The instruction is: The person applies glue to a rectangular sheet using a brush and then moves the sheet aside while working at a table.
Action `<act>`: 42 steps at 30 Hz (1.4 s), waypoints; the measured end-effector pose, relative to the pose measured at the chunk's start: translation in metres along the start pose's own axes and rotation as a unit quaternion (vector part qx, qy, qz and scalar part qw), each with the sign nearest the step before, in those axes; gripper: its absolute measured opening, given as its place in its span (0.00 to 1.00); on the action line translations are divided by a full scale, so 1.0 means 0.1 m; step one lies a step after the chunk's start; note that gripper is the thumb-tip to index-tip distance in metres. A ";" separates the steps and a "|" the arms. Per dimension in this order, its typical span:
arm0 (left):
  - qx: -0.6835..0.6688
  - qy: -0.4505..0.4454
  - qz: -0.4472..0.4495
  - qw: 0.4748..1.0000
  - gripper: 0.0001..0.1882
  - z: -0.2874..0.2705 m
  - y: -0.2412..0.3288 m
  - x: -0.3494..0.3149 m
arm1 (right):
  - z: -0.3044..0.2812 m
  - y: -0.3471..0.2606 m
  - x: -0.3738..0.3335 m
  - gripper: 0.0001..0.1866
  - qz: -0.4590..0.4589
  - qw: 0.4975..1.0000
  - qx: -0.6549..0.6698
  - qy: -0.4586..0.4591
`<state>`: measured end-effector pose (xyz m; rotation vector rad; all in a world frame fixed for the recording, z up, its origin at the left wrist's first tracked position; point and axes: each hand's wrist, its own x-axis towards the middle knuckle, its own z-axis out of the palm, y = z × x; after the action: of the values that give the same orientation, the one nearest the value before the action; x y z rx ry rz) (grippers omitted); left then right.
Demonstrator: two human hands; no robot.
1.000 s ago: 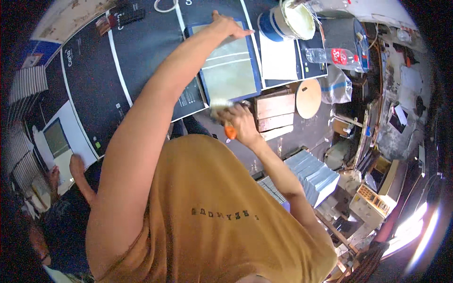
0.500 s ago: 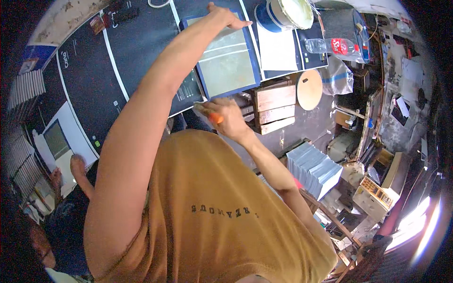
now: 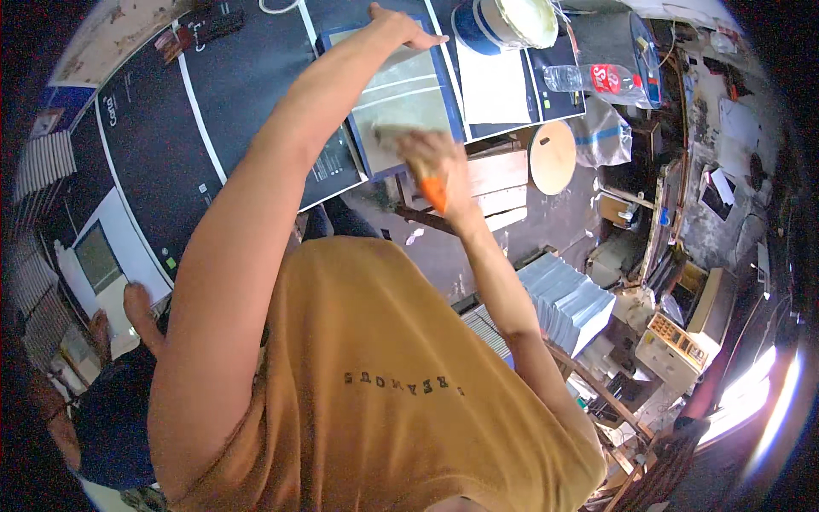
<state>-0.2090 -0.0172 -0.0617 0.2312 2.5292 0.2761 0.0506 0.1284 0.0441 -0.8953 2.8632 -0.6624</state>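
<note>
A pale grey-green panel [image 3: 401, 112] with a blue border lies on the dark table, two light stripes running across it. My left hand [image 3: 403, 30] rests at its far end with thumb and fingers spread, my forearm crossing over its left edge. Over the near part of the panel, my right hand [image 3: 437, 162] is closed round an orange-handled brush [image 3: 434, 193]. Motion smears that hand and the brush's brownish end, so I cannot tell whether the end touches the panel.
A blue-and-white bucket [image 3: 478, 32] with whitish contents stands beside a white sheet [image 3: 493, 90]. To its right lies a plastic bottle [image 3: 589, 79]. Below are a wooden crate [image 3: 499, 175], a round board [image 3: 553, 158] and stacked sheets [image 3: 567, 299]. Another person's hand [image 3: 138, 303] is at far left.
My right hand has moved forward with the brush, from the table's near edge to over the panel's near part. My left hand stays at the panel's far end.
</note>
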 end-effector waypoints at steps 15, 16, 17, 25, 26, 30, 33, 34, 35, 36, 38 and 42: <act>0.037 -0.017 -0.016 0.999 0.53 -0.14 0.12 -0.09 | -0.41 0.91 0.37 0.15 -0.133 0.981 -0.086 -0.110; 0.023 -0.050 -0.005 0.998 0.53 -0.20 0.13 -0.08 | -0.31 1.05 0.37 0.15 -0.131 0.976 -0.090 -0.150; 0.013 -0.068 -0.001 0.998 0.53 -0.17 0.12 -0.09 | -0.17 1.18 0.32 0.14 -0.132 0.968 -0.091 -0.193; -0.009 -0.065 0.008 0.998 0.52 -0.30 0.15 -0.26 | -0.47 1.44 -0.16 0.15 -0.141 0.957 -0.065 -0.245; -0.009 -0.065 0.009 0.998 0.52 -0.32 0.14 -0.24 | -0.47 1.50 0.05 0.15 -0.155 0.969 -0.072 -0.180; -0.049 -0.054 0.022 0.997 0.51 -0.27 0.12 -0.19 | -0.39 1.63 0.35 0.14 -0.117 0.961 -0.082 -0.238; -0.038 -0.038 0.010 0.999 0.55 -0.27 0.06 -0.29 | -0.53 1.70 -0.24 0.14 -0.133 0.941 -0.131 -0.281; -0.038 -0.038 0.009 0.998 0.55 -0.19 0.04 -0.36 | -0.67 1.60 -0.45 0.14 -0.110 0.948 -0.123 -0.273; -0.025 0.013 0.034 0.999 0.52 -0.10 0.02 -0.42 | -0.69 1.76 -0.77 0.13 -0.041 0.926 -0.089 -0.365; -0.013 0.071 0.046 0.996 0.50 -0.05 -0.11 -0.46 | -0.72 1.86 -1.11 0.11 -0.023 0.950 -0.038 -0.308; -0.070 0.223 0.140 0.962 0.37 0.32 -0.25 -0.72 | -1.01 1.40 -1.42 0.15 0.099 0.981 0.085 -0.145; -0.180 0.324 0.157 0.916 0.22 1.16 -0.17 -1.94 | -0.79 1.13 -1.79 0.20 0.362 0.808 0.372 0.281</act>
<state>0.0133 -0.0603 -0.0576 0.4613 3.0006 1.0930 0.1246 0.3415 0.0575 0.5675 2.5506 -1.9096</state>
